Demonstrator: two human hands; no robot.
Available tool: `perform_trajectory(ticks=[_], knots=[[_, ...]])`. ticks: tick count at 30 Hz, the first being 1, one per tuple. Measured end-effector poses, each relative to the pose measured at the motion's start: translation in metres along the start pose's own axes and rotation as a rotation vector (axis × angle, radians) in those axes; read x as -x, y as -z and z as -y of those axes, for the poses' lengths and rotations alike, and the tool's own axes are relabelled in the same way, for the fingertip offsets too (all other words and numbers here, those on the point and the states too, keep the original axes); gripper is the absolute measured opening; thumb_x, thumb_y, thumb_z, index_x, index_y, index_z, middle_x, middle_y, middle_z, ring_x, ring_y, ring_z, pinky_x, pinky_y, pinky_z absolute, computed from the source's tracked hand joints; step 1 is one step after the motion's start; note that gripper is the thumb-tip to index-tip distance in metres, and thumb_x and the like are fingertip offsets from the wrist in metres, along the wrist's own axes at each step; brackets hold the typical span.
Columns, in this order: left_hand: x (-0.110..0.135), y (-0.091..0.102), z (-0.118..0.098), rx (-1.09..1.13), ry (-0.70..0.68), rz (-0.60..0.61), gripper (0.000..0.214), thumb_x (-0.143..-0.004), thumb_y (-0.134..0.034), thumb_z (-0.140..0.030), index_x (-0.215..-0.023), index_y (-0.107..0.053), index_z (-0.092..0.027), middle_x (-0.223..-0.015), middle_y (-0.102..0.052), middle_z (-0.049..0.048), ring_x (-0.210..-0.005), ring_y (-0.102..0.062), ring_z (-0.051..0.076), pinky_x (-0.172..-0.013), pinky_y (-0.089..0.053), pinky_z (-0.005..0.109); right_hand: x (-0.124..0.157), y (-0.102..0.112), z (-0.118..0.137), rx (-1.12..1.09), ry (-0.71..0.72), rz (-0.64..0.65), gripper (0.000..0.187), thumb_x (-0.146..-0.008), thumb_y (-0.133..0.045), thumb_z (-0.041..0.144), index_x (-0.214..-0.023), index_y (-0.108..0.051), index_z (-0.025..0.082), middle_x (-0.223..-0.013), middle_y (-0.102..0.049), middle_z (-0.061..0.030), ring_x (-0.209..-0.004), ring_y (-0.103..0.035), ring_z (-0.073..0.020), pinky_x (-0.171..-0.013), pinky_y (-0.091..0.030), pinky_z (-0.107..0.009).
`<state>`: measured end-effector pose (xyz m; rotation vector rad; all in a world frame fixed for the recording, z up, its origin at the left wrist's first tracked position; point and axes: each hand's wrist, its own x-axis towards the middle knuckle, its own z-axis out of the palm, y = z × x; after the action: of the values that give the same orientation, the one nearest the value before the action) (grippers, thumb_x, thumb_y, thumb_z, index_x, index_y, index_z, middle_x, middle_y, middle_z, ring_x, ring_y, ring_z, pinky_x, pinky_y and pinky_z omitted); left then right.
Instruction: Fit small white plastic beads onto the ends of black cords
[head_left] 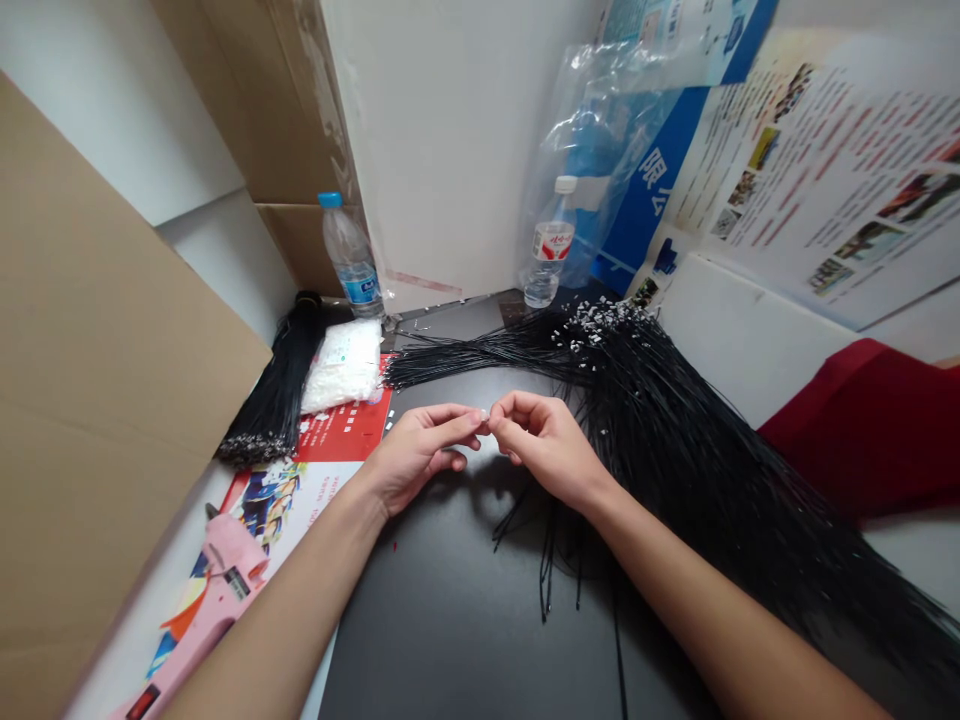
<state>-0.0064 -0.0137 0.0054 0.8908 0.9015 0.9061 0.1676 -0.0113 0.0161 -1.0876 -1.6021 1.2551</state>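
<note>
My left hand (418, 447) and my right hand (541, 436) meet above a black mat (450, 600), fingertips pinched together on a tiny white piece (484, 413). A thin black cord runs from my right hand down to a few loose cords (551, 545) on the mat. A big spread of black cords with small white tips (675, 420) lies just right of my right hand.
A tied bundle of black cords (274, 385) and a bag of white pieces (343, 365) lie at the back left. Two water bottles (351, 255) (550, 245) stand behind. A pink glue gun (210, 590) lies front left. Cardboard walls stand left; red cloth (862, 420) sits at right.
</note>
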Motion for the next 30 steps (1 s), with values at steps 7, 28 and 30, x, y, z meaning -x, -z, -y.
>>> perform_trajectory(ticks=[7, 28, 30], knots=[[0.0, -0.002, 0.001, -0.06, -0.041, -0.026, 0.024, -0.069, -0.083, -0.04, -0.081, -0.079, -0.019, -0.087, -0.069, 0.0063, -0.075, -0.056, 0.014, -0.054, -0.039, 0.021, -0.001, 0.0, 0.0, -0.002, -0.025, -0.002, 0.018, -0.078, -0.059, 0.033, -0.07, -0.056, 0.017, -0.055, -0.051, 0.0053, -0.048, -0.042, -0.0064, -0.049, -0.034, -0.021], [0.004, -0.016, 0.007, -0.553, -0.457, -0.335, 0.025, -0.081, -0.071, -0.042, -0.083, -0.077, -0.017, -0.077, -0.074, 0.0037, -0.053, -0.051, 0.01, -0.05, -0.039, 0.024, 0.0, -0.005, 0.003, -0.024, -0.051, -0.112, 0.021, -0.075, -0.062, 0.035, -0.068, -0.056, 0.017, -0.056, -0.051, 0.0044, -0.049, -0.04, -0.0065, -0.049, -0.033, -0.021], [0.005, -0.018, 0.008, -0.586, -0.49, -0.363, 0.024, -0.082, -0.071, -0.041, -0.084, -0.077, -0.018, -0.081, -0.075, 0.0047, -0.055, -0.054, 0.011, -0.05, -0.04, 0.024, 0.001, -0.007, 0.003, -0.032, -0.035, -0.12, 0.02, -0.076, -0.063, 0.034, -0.069, -0.056, 0.016, -0.057, -0.053, 0.004, -0.05, -0.043, -0.0069, -0.05, -0.034, -0.021]])
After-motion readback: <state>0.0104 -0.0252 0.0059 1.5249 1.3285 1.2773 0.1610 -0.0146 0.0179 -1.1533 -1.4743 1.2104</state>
